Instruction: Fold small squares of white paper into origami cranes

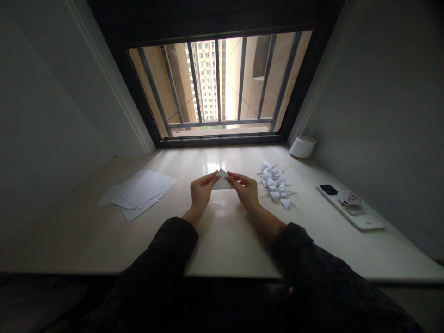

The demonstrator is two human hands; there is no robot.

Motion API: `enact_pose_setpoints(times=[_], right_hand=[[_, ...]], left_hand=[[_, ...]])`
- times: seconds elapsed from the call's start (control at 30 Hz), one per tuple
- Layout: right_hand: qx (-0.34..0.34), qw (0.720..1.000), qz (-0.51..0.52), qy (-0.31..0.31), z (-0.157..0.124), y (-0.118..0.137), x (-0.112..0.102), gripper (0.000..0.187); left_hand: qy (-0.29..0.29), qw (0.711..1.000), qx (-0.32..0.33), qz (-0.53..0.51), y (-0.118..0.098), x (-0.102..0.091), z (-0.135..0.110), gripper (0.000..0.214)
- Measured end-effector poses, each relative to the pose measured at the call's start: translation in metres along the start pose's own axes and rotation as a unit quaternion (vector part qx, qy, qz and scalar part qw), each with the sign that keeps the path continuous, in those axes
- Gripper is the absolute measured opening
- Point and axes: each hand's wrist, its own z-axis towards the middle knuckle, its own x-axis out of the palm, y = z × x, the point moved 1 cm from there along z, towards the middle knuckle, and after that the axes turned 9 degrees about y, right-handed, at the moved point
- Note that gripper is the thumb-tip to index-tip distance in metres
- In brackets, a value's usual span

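Observation:
Between my two hands is a small folded sheet of white paper (222, 181), its pointed corner facing the window. My left hand (204, 187) pinches its left side between thumb and fingers. On the opposite side my right hand (244, 186) grips the paper in the same way. Several folded paper cranes (275, 182) are clustered just right of my right hand. To the left, apart from my left hand, lies a loose stack of white paper sheets (142, 192).
A white phone (347, 208) with a round decorated grip lies at the right. Behind it, a white cylindrical object (302, 146) stands near the wall. The pale glossy tabletop (222, 240) reaches a barred window (222, 85), with walls on both sides.

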Motion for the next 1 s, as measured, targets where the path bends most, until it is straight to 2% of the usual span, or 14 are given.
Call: enact_pose_setpoints(times=[0.17, 0.77, 1.0], right_hand=[[-0.019, 1.0, -0.01, -0.009, -0.0014, 0.0033, 0.0002, 0.036], [-0.012, 0.999, -0.025, -0.015, 0.0011, 0.0008, -0.002, 0.036], [-0.024, 0.999, -0.043, 0.001, 0.004, -0.002, -0.0058, 0.03]], left_hand=[[0.003, 1.0, 0.001, 0.006, -0.0003, 0.0001, -0.0008, 0.036], [0.013, 1.0, -0.001, 0.025, 0.0015, 0.0004, -0.0012, 0.034], [0.033, 0.997, -0.046, 0.055, 0.0026, -0.0036, 0.0024, 0.03]])
